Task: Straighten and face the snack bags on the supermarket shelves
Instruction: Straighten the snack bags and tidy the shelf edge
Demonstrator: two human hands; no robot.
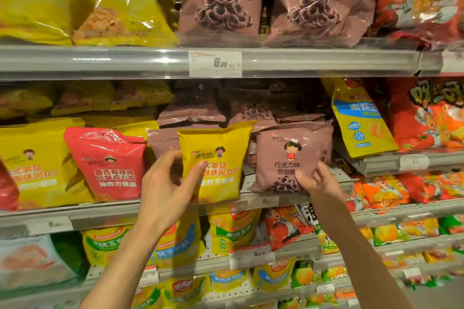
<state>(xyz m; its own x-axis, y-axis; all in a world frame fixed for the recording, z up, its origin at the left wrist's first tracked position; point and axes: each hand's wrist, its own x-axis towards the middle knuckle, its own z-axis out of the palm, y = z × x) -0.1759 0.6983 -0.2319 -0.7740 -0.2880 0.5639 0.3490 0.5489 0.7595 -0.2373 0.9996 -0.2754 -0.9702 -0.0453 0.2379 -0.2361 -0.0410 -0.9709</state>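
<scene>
Presently, middle shelf (160, 211) | left hand (165, 190): yellow snack bag (216, 158) pinched at lower left edge, thumb on front, fingers behind, bag upright at shelf front | right hand (315, 179): brown chocolate-ring bag (288, 155) gripped at lower right corner, just beside | handling judged: light, air-puffed, slick crinkly film, brittle contents; edges or seams to be held, never squeezed.
</scene>
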